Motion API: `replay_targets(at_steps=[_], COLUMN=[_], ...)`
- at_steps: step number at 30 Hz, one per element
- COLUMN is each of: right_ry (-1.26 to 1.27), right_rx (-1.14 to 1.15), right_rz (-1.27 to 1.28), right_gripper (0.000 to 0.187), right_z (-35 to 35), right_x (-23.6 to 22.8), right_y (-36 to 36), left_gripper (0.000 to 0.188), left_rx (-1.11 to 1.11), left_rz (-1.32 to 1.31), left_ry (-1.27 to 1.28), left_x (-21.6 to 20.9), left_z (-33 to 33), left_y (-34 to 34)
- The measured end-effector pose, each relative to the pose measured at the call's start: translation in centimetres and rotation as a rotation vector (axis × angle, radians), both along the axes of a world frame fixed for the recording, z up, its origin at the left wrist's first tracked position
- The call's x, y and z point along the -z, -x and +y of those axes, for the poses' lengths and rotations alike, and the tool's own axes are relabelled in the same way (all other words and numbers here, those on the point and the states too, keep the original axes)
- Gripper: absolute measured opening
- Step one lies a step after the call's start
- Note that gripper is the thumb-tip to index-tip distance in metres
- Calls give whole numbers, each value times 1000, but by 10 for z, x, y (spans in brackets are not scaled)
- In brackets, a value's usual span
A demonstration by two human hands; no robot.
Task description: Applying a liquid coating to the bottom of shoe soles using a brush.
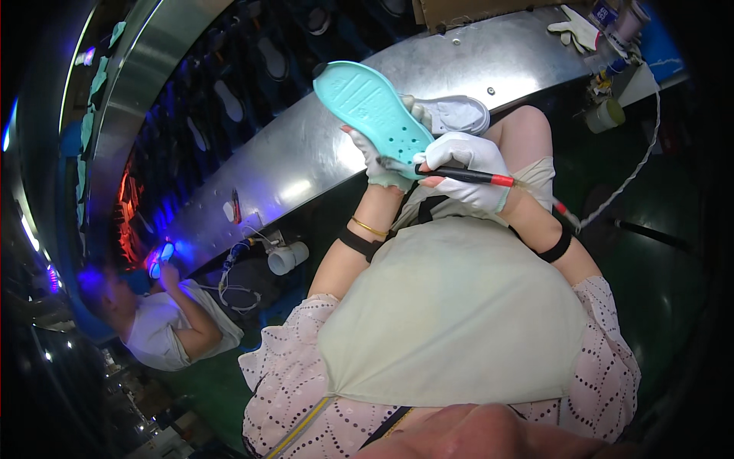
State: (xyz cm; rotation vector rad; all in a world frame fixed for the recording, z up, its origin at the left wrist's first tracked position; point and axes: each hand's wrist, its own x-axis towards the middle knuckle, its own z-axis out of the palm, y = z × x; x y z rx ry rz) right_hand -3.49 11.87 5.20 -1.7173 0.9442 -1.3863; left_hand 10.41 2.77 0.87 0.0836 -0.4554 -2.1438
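One long metal bench [283, 164] is swept across the view from 9 o'clock to 1 o'clock, clock directions being taken from the centre of the view. At 6 o'clock, one pale apron [451, 314] is worn over a dotted top, and at 8 o'clock one co-worker [172, 321] in a pale shirt is seen, a blue-lit item held up by that person at 9 o'clock. Two hands are shown in white gloves with some fingertips bare. One turquoise sole [371, 107] is held out at 12 o'clock, its near end pierced by small holes; it is gripped from beneath by the left hand [376, 162], thumb and fingers pressed to its opposite edges. One white shoe [459, 115] is set on the bench at 1 o'clock, beyond the right hand [470, 161]. By that hand, at 2 o'clock, one brush [459, 174] is pinched by its black, red-banded handle, the bristles at the sole's near end; whether contact is made cannot be told. Two pale pots [288, 258] are mounted beside the bench, one at 8 o'clock, one at 2. Two black bands [357, 243] are worn, one on each forearm, and one gold bangle [369, 227] on the left.
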Motion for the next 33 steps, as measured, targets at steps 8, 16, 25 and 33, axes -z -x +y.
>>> replay_targets(at_steps=[8, 16, 25, 33], right_ry=[-175, -506, -217, -106], right_rx=[232, -3, -24, -49], right_rz=[-328, -538, -252, 63], right_gripper=[9, 9, 11, 15], right_z=[-19, -18, -25, -25], right_x=[-11, -22, -17, -7], right_y=[-3, -5, -1, 11], left_gripper=[108, 96, 102, 105], left_rx=[-113, -51, 1, 138], left_rz=[-86, -56, -57, -413], left_ry=[-104, 77, 70, 312], left_x=[-11, -6, -17, -31], left_z=[-2, -19, -17, -37], left_y=[-4, -11, -11, -30])
